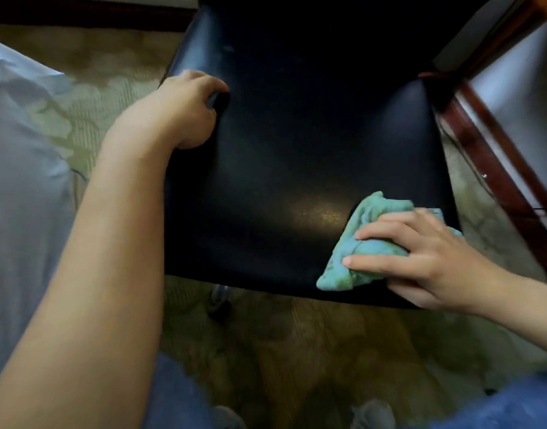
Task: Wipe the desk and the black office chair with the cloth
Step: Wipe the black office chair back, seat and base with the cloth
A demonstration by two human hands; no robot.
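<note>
— What did you see of the person on the feed?

— I saw both forearms bare right up to the frame edge, no sleeves showing. The left hand (pixel 185 109) and the right hand (pixel 420 258) were bare too: I made out no gloves, and no rings, watch or bands on the wrists. Fingernails on the right hand looked short and plain.

— Anything worn lower down?

— I saw blue trousers (pixel 498 407), denim by the look, at the bottom edge. Below them I caught two light grey shoe tips (pixel 374 413), blurred.

— Any markings?

— None that I could tell.
</note>
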